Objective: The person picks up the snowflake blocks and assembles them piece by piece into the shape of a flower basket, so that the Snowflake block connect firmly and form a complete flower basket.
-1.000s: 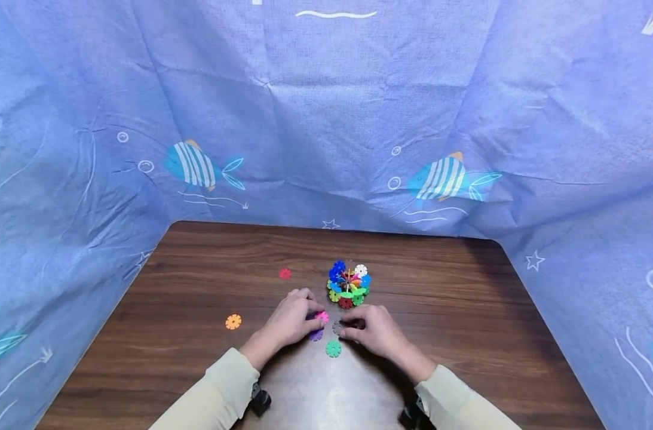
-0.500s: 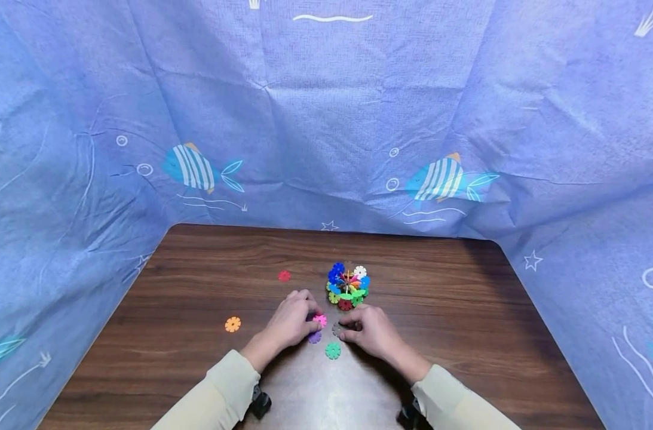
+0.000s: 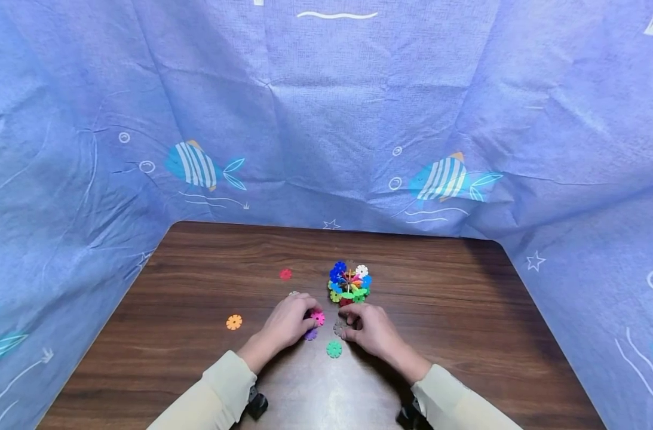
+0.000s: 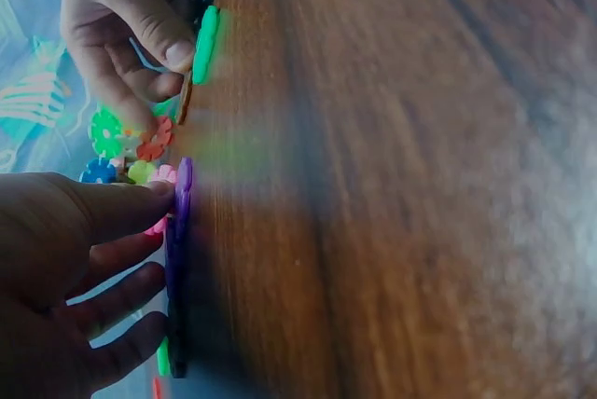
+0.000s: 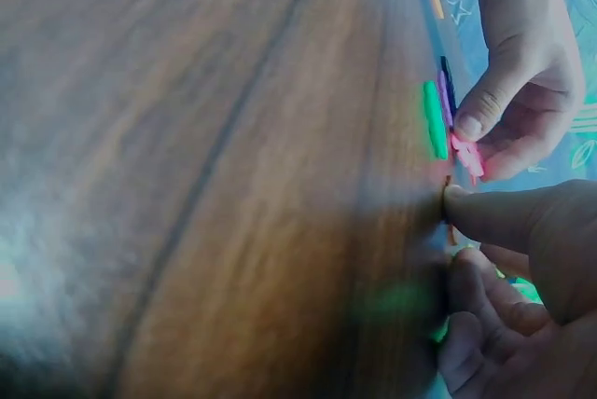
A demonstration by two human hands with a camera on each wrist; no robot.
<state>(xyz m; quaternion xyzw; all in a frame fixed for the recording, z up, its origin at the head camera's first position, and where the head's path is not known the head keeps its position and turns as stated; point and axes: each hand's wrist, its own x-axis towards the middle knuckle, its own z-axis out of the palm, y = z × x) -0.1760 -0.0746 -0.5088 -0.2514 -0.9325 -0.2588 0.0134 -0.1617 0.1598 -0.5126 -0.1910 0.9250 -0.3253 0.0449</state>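
So since a second ago the left hand (image 3: 288, 322) has slid a touch left, with the pink disc (image 3: 318, 319) and the purple disc (image 3: 310, 335) going along; the right hand (image 3: 374, 328) has barely budged. Nearest are two pale sleeves (image 3: 210, 388), each with a black gadget (image 3: 258, 406) at the wrist. Then one green disc (image 3: 334, 349) between the hands. The one purple is slightly past it, partly hidden by the left hand, which pinches the one pink. Right hand's half curled, thumb touching one gray disc (image 3: 339, 327); can't tell if it's really gripped. The left wrist view adds one dark disc (image 4: 177, 324) by the purple. One orange disc (image 3: 234, 322) sits well left, one red disc (image 3: 285, 273) farther back. Just past the right hand's fingers: one colorful ball of discs (image 3: 350, 282), too tangled to count. Broad stretch of brown table (image 3: 466, 334) between the right hand and the right edge; left and far edges are well off too. Beyond that, a blue curtain (image 3: 326, 113) with two striped fish (image 3: 196, 164).
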